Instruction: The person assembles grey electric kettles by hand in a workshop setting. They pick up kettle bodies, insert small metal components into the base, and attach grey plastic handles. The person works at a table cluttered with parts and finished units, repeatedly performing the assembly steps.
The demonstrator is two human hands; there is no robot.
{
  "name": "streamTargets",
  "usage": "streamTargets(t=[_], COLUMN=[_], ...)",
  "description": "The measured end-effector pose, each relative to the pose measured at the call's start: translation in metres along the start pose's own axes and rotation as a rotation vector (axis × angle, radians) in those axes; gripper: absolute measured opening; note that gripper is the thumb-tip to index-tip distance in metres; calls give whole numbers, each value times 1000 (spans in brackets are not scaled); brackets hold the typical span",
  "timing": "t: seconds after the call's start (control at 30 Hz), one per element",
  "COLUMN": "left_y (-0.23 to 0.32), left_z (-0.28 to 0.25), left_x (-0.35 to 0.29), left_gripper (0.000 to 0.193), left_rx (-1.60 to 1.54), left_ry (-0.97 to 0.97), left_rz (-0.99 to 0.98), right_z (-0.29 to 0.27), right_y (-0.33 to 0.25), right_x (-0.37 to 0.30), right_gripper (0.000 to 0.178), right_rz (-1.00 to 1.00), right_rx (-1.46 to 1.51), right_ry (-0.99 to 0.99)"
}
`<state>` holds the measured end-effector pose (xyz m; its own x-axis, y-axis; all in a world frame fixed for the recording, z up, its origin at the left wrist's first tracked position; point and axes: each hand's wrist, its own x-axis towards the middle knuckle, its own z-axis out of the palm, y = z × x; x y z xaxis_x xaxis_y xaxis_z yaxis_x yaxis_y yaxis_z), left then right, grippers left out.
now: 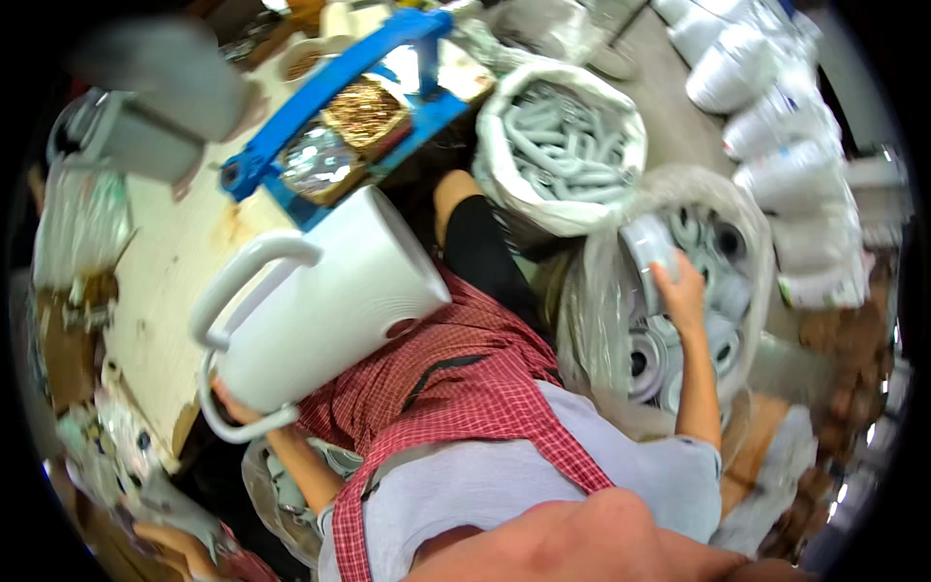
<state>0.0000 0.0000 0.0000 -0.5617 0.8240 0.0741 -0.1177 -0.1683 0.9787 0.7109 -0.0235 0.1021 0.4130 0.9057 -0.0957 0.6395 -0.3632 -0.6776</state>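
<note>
A large pale grey jug (339,310) lies tilted across my lap, its wide rim toward the upper right and its long curved handle (242,276) on the left side. My left hand (238,403) grips it near its lower end, with the fingers partly hidden behind it. A second curved grey piece (223,427) loops around that hand; whether it is loose or fixed to the jug I cannot tell. To the right, my right hand (682,291) is closed on a short pale grey cylindrical part (650,252), over a plastic-lined bin (761,281) of round grey parts (713,315).
Ahead, a blue metal lever press (335,97) stands on the worktable (160,262), beside a box of brass-coloured small pieces (364,112). A white sack (495,145) holds several grey handles (562,141). Wrapped white jugs (790,136) line the far right. Another person's arm (175,548) shows lower left.
</note>
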Motion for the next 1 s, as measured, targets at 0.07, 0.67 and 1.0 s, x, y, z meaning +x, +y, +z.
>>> streamTargets(t=[0.07, 0.67, 1.0], left_y=[5, 112, 162], left_z=[42, 23, -149], left_x=[-15, -93, -134], left_gripper=[40, 44, 32], left_rx=[-277, -171, 802], left_ry=[111, 684, 742], left_rz=[-159, 144, 746], right_z=[27, 227, 369], right_y=[-68, -299, -434], right_x=[19, 22, 9], right_gripper=[63, 71, 65], right_rz=[-239, -1341, -195], right_rx=[361, 844, 426], right_ry=[-53, -435, -1516])
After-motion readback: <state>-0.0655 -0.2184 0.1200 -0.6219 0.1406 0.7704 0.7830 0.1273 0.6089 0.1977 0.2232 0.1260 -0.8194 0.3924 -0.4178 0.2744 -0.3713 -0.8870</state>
